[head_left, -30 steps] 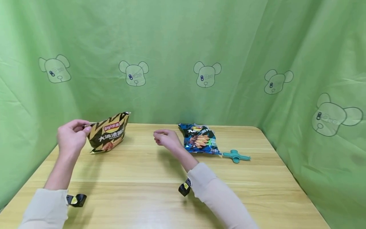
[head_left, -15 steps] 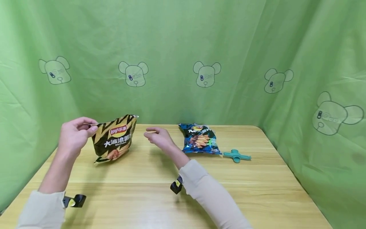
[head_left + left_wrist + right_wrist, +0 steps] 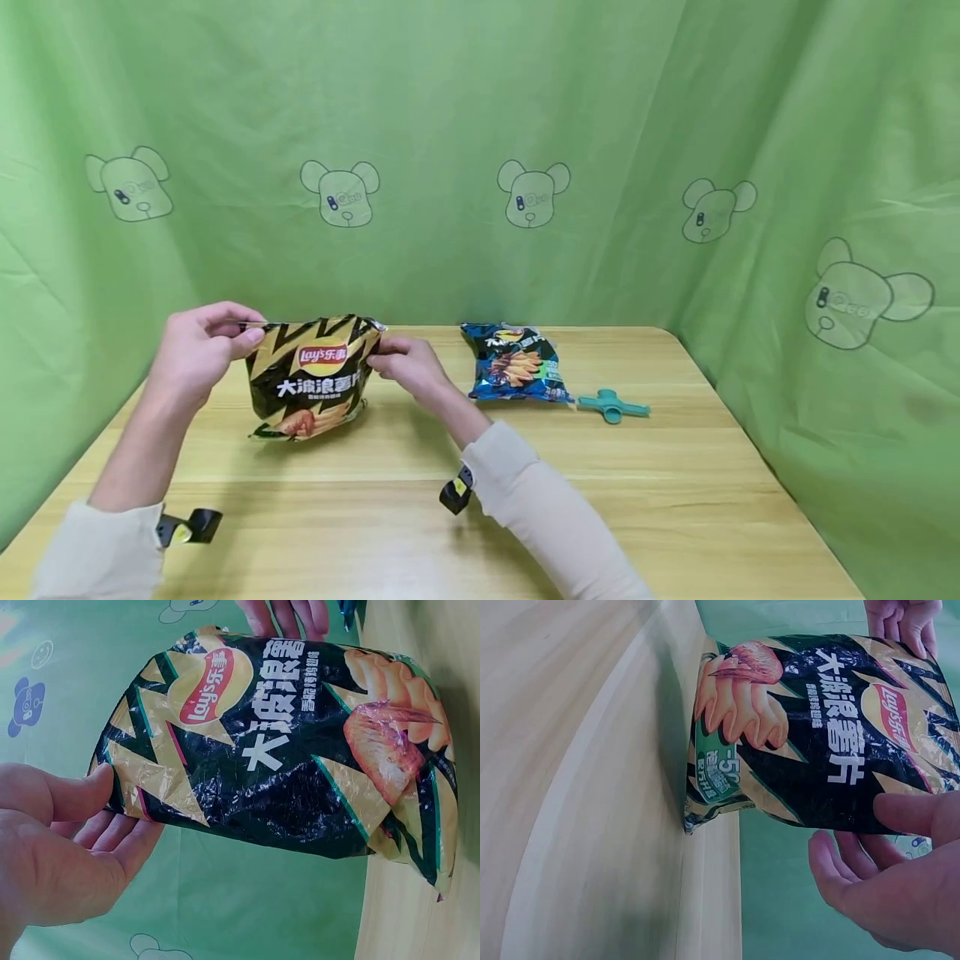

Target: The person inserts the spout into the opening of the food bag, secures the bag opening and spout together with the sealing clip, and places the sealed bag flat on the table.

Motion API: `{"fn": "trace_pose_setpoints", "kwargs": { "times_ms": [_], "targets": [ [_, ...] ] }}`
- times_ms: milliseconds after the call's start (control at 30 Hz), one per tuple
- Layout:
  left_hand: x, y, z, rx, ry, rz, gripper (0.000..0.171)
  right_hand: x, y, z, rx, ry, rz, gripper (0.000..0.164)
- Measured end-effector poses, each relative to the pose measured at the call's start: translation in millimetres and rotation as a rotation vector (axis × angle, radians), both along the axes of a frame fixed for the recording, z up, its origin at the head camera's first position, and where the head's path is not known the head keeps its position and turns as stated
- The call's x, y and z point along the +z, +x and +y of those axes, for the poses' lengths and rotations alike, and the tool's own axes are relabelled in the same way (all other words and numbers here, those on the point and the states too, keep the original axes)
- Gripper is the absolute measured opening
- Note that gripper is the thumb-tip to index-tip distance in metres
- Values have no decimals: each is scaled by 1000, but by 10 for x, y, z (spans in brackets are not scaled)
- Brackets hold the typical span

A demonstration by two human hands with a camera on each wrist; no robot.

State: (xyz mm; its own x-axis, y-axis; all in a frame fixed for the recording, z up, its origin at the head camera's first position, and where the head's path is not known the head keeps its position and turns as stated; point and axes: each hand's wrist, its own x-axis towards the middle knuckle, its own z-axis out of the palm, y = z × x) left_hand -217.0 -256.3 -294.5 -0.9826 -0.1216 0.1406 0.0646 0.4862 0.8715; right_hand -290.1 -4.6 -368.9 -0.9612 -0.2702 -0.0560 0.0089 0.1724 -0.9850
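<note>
Upright over the left part of the table, a black and gold chip bag (image 3: 315,375) faces me. My left hand (image 3: 197,350) pinches its upper left corner between thumb and fingers. At the bag's right edge, my right hand (image 3: 411,365) has its thumb on the front face, with the fingers behind. In the right wrist view that thumb (image 3: 907,814) lies against the bag, and the fingers curl at its far side. A blue chip bag (image 3: 517,364) lies farther right on the table, touched by neither hand.
Beside the blue bag lies a teal bag clip (image 3: 612,406), close to its lower right corner. Green curtains (image 3: 435,250) hang behind and at both sides of the wooden table (image 3: 675,500).
The black and gold bag has moved right and toward me, turning its front to face me. My right hand has moved left and taken hold of its right edge.
</note>
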Motion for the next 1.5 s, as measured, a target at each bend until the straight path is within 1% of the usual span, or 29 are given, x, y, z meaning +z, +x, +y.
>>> {"fn": "trace_pose_setpoints", "kwargs": {
  "times_ms": [67, 167, 267, 367, 533, 667, 800, 967, 1100, 1233, 1300, 1500],
  "targets": [
    [4, -5, 7, 2, 20, -3, 29, -3, 11, 18, -15, -11, 4, 27],
    [1, -28, 32, 0, 43, -6, 29, 15, 34, 78, -38, 0, 4, 24],
    [-5, -56, 84, -12, 60, -13, 31, 49, 59, 180, -50, 27, 4, 24],
    [-10, -75, 162, -35, 70, -23, 32, 88, 95, 323, -46, 60, 26, 23],
    [-8, -110, 353, -86, 60, -41, 30, 116, 168, 616, -42, 113, 80, 20],
    [-20, -159, 549, -121, 53, -51, 27, 131, 223, 862, -48, 160, 95, 20],
    [-62, -216, 734, -165, 78, -54, 25, 159, 266, 1099, -70, 212, 111, 19],
    [-108, -261, 923, -218, 80, -46, 24, 199, 317, 1357, -76, 259, 135, 22],
    [-121, -278, 1039, -245, 80, -39, 22, 204, 340, 1527, -95, 251, 139, 26],
    [-138, -280, 1107, -271, 82, -43, 20, 206, 367, 1638, -108, 230, 116, 29],
    [-145, -265, 1120, -287, 69, -47, 20, 206, 395, 1675, -91, 233, 115, 30],
    [-130, -218, 1132, -346, 34, -75, 20, 190, 488, 1761, -52, 306, 137, 27]
  ]
}}
